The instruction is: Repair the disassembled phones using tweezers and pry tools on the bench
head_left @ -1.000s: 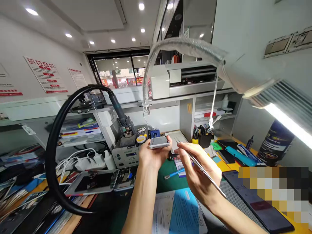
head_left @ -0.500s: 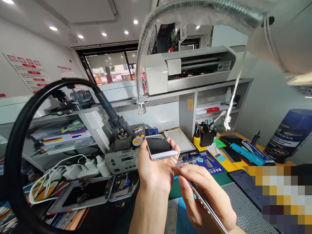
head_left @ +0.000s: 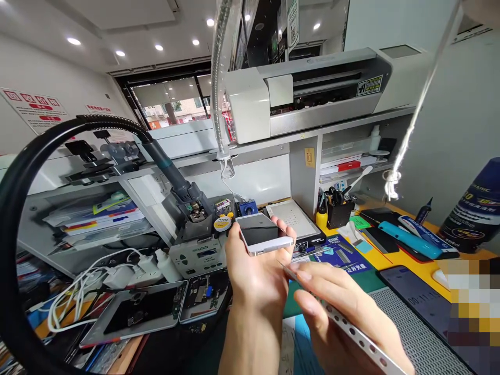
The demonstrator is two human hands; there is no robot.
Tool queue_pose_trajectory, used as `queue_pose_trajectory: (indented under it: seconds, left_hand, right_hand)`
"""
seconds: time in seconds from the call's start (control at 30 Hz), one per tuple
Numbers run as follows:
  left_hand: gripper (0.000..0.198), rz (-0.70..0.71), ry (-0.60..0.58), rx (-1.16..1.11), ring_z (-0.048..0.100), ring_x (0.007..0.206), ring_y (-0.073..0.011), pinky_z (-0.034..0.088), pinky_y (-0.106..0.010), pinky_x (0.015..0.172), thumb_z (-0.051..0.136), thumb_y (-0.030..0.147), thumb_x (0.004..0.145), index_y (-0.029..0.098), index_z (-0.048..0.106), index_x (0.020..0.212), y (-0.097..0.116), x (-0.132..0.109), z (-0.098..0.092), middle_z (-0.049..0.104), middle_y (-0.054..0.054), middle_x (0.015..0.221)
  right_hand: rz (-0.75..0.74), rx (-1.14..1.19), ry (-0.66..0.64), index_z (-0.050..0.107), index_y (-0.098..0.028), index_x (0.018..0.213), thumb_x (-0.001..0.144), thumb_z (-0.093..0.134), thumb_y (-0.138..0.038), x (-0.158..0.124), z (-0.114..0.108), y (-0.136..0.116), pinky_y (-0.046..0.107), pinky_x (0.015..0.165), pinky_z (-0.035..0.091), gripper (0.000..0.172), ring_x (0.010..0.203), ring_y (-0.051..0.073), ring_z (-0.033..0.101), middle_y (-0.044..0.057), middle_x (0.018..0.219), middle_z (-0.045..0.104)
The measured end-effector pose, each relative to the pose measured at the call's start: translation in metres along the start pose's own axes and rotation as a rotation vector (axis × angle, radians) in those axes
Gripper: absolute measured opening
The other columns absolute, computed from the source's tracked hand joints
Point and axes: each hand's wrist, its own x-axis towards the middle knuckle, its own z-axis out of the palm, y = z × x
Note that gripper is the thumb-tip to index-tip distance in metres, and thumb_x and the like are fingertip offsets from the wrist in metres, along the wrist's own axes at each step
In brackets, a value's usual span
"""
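Note:
A white-edged phone with a dark screen [head_left: 261, 235] lies tilted in my left hand [head_left: 255, 273], palm up, with the thumb on its left edge and fingers behind its right edge. My right hand [head_left: 344, 307] grips metal tweezers [head_left: 353, 333] that have a row of holes along the handle. The tip of the tweezers points at my left palm, just below the phone's lower edge. Whether the tip touches the palm, I cannot tell.
Opened devices [head_left: 140, 312] and white cables [head_left: 82, 291] lie at the left. A black ring arm [head_left: 11, 250] curves over them. At the right are a phone showing a timer [head_left: 422, 299], a blue tool [head_left: 410, 240] and a spray can [head_left: 474, 208]. A grey station [head_left: 201, 258] stands behind.
The view has shifted, and both hands appear slightly further right. The tweezers have turned, showing the holes in their handle, and their tip has moved off the phone's lower edge.

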Motion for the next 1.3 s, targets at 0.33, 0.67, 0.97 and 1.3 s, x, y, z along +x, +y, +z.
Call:
queue_pose_trajectory:
  seconds: [0.33, 0.67, 0.97, 1.3]
  left_hand:
    - [0.039, -0.004, -0.031, 0.026, 0.062, 0.076, -0.0216, 0.06, -0.032, 0.059, 0.032, 0.043, 0.097, 0.018, 0.062, 0.105, 0.005, -0.013, 0.001, 0.061, -0.014, 0.092]
    - [0.044, 0.026, 0.129, -0.004, 0.061, 0.069, -0.0197, 0.058, -0.032, 0.054, 0.041, 0.04, 0.093, 0.008, 0.059, 0.117, -0.006, -0.01, 0.01, 0.059, -0.015, 0.095]
    - [0.038, 0.016, 0.15, 0.033, 0.062, 0.069, -0.019, 0.058, -0.029, 0.053, 0.04, 0.043, 0.093, 0.015, 0.063, 0.105, -0.007, -0.009, 0.011, 0.06, -0.013, 0.092]
    - [0.039, 0.006, 0.123, 0.04, 0.061, 0.07, -0.0178, 0.056, -0.027, 0.052, 0.04, 0.044, 0.092, 0.014, 0.062, 0.102, -0.005, -0.01, 0.01, 0.06, -0.013, 0.092]
  right_hand:
    - [0.009, 0.193, 0.342, 0.065, -0.009, 0.105, 0.078, 0.06, 0.013, -0.008, 0.036, -0.006, 0.027, 0.071, 0.063, 0.036, 0.085, 0.017, 0.074, 0.008, 0.094, 0.074]
    - [0.092, 0.136, 0.333, 0.066, -0.015, 0.1, 0.084, 0.062, 0.004, -0.009, 0.032, -0.002, 0.029, 0.068, 0.063, 0.024, 0.076, 0.018, 0.074, 0.006, 0.088, 0.075]
    - [0.107, 0.088, 0.297, 0.066, -0.018, 0.096, 0.093, 0.06, -0.007, -0.005, 0.028, -0.002, 0.031, 0.065, 0.062, 0.013, 0.072, 0.019, 0.073, 0.006, 0.083, 0.074]
    - [0.103, 0.086, 0.317, 0.065, -0.019, 0.097, 0.092, 0.06, -0.006, -0.008, 0.031, 0.0, 0.029, 0.062, 0.06, 0.015, 0.072, 0.018, 0.073, 0.005, 0.083, 0.073]
